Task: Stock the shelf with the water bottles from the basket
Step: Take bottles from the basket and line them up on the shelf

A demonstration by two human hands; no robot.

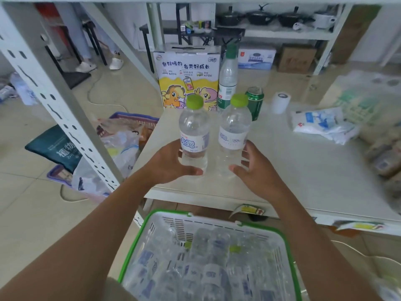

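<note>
Shelf board (303, 170), pale, cluttered: left hand (171, 164) grips left bottle (193, 135), right hand (253, 170) spread beside right bottle (233, 131).

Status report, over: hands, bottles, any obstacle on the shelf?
Left hand grips left bottle, upright on shelf. Right hand around right bottle, grip unclear. Green can and tall bottle stand behind.

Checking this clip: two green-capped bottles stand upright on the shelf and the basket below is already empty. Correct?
Not quite. The head view shows the basket holding many water bottles; the two green-capped bottles do stand upright on the shelf.
</note>
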